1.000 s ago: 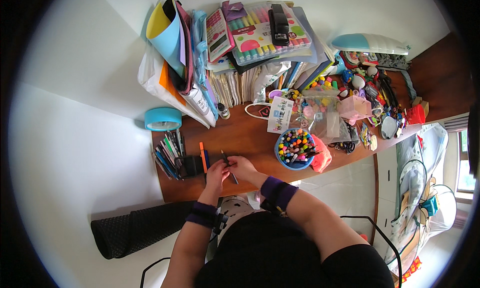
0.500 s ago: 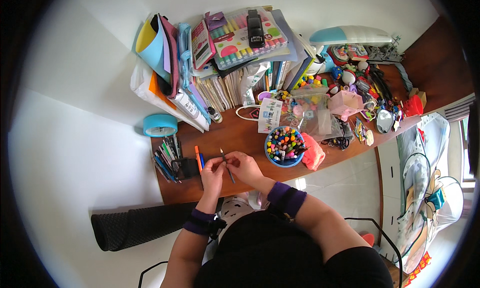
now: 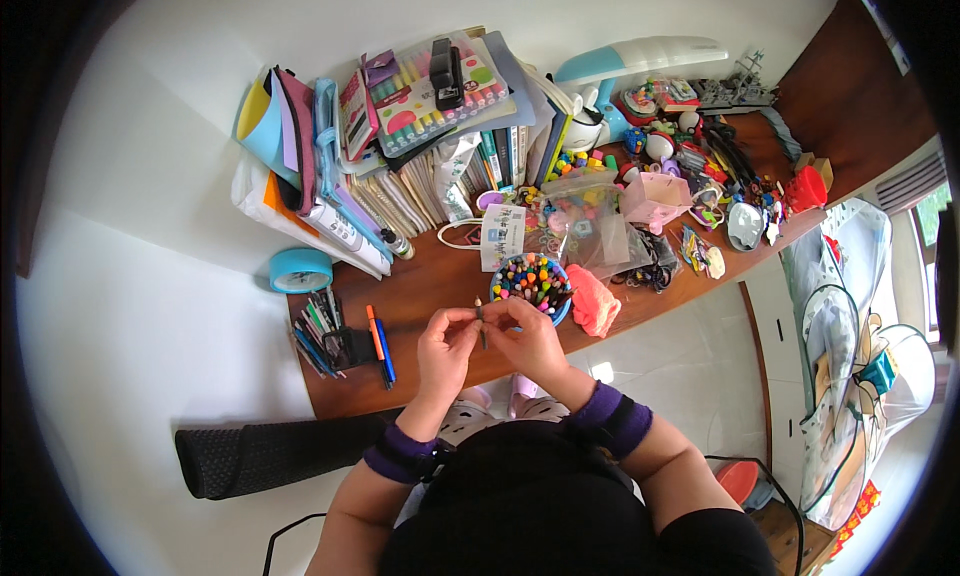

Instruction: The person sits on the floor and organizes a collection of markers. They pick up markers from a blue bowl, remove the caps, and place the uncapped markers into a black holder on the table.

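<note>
A slim dark pencil (image 3: 480, 314) with a pale tip is held upright in front of me, pinched by the fingertips of both hands. My left hand (image 3: 444, 354) is closed on its left side. From the right, my right hand (image 3: 530, 343) closes on it too, the fingertips of both nearly meeting. Just behind my right hand stands a round blue container (image 3: 568, 308) packed with colourful markers, partly hidden by that hand. To the left of my left hand, an orange pen (image 3: 373, 323) and a blue pen (image 3: 385, 350) lie side by side on the wooden desk (image 3: 420, 284).
Left of the pens lies a black holder (image 3: 350, 347) with several pens and pencils. A blue tape roll (image 3: 300, 270) sits near the wall. Books (image 3: 402, 198) and a marker case (image 3: 425, 101) are stacked behind. A coral cloth (image 3: 593, 301) and clutter extend right.
Both hands, with the pencil between them, have shifted right towards the marker container relative to the desk. The view has turned, and the orange and blue pens now show more fully.
</note>
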Tool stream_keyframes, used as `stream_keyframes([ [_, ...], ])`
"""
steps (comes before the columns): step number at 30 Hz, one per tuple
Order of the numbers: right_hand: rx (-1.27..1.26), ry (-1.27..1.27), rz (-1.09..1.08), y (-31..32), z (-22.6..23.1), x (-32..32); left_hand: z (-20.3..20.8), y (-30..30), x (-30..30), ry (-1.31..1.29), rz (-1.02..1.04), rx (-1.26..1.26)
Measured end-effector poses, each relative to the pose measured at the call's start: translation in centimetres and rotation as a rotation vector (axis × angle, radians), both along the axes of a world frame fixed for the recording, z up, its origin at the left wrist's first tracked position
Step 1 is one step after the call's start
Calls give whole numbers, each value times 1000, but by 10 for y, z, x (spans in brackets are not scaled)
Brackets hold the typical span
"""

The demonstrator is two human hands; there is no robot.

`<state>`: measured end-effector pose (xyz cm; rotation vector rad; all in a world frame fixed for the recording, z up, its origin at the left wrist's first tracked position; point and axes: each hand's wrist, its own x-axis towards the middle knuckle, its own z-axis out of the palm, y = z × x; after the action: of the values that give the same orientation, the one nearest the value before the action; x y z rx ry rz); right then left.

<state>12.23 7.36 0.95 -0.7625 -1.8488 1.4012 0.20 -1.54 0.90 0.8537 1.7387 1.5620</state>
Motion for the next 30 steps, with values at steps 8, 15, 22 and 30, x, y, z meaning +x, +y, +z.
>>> stream_keyframes([
  [8,145,-30,-118,17,12,39,3,28,28,14,-142,46],
  [15,120,-77,-184,22,-4,57,-11,42,41,49,-207,19],
  [22,85,-77,-200,25,-22,62,-16,42,44,109,-214,-18],
  [30,79,-56,-183,27,-14,61,-16,36,39,108,-169,-14],
])
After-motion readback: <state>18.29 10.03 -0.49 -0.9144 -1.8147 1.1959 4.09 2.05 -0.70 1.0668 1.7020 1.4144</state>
